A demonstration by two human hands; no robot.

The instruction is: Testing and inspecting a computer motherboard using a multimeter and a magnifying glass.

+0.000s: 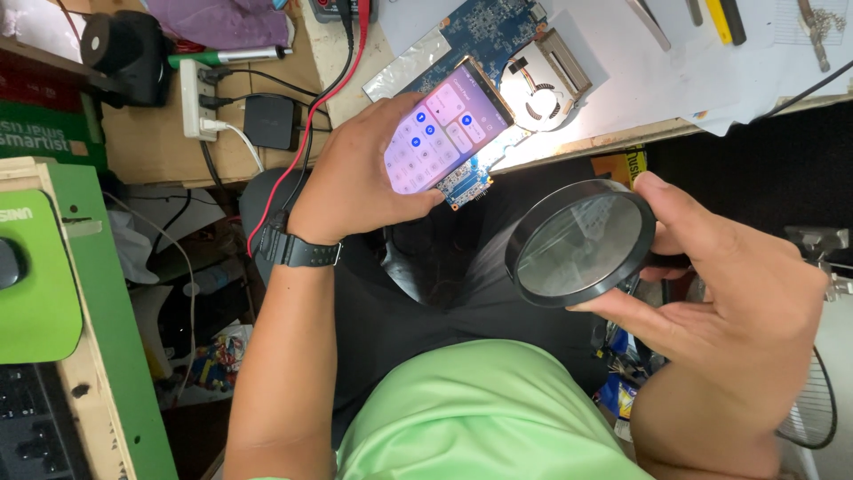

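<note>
Counted — one lit glass-fronted smartphone (449,129), one round black-rimmed magnifying lens (582,242), one blue circuit board (484,27), one black wristwatch (298,249), two hands — left hand (360,173), right hand (729,284).

We look down on a pale workbench (622,98) under bright light — a blue circuit board (484,27) with a cooling fan (544,89) lies on it. A white power strip (197,98) and black adapter (269,120) sit on a wooden surface (151,147) — a green shelf (115,329) stands beside it.
</note>
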